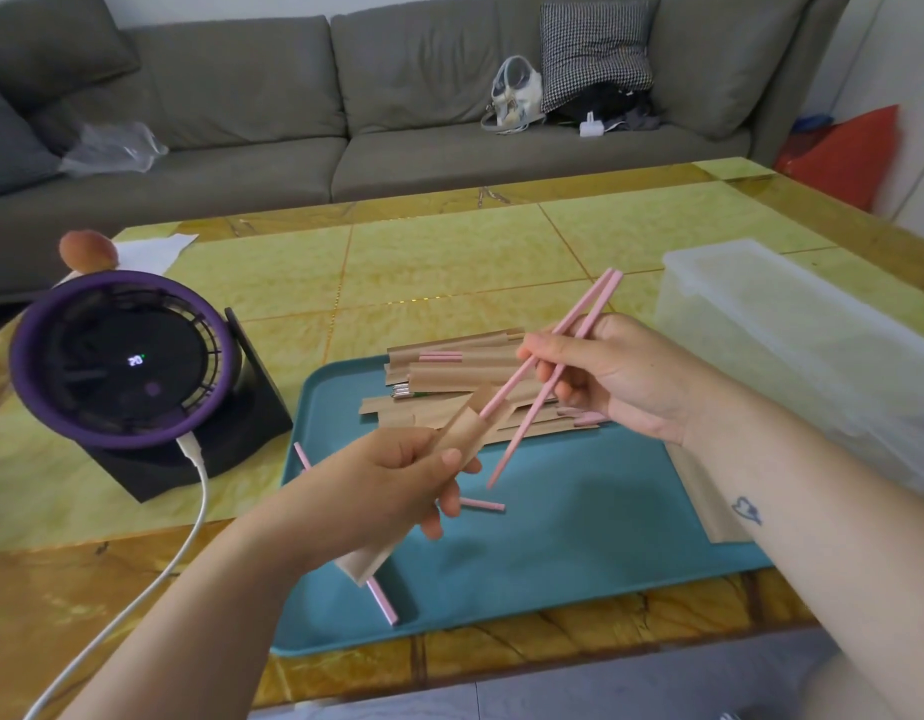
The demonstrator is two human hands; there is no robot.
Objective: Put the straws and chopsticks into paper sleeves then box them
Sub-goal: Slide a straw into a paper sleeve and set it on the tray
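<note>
My left hand (397,480) grips a brown paper sleeve (465,426) over the teal tray (579,537), its open mouth pointing up and right. My right hand (621,371) pinches a pair of pink chopsticks (579,314). One chopstick's tip sits in the sleeve's mouth; the other tip hangs outside it, lower and to the right. A pile of paper sleeves (465,376), some with pink ends showing, lies at the tray's far side. Loose pink sticks (382,602) lie on the tray under my left hand. A clear plastic box (792,330) stands at the right.
A purple-rimmed desk fan (122,361) with a white cable (190,511) stands left of the tray on the yellow tiled table (449,262). Another brown sleeve (709,501) lies under my right forearm. A grey sofa (293,96) with bags runs behind the table.
</note>
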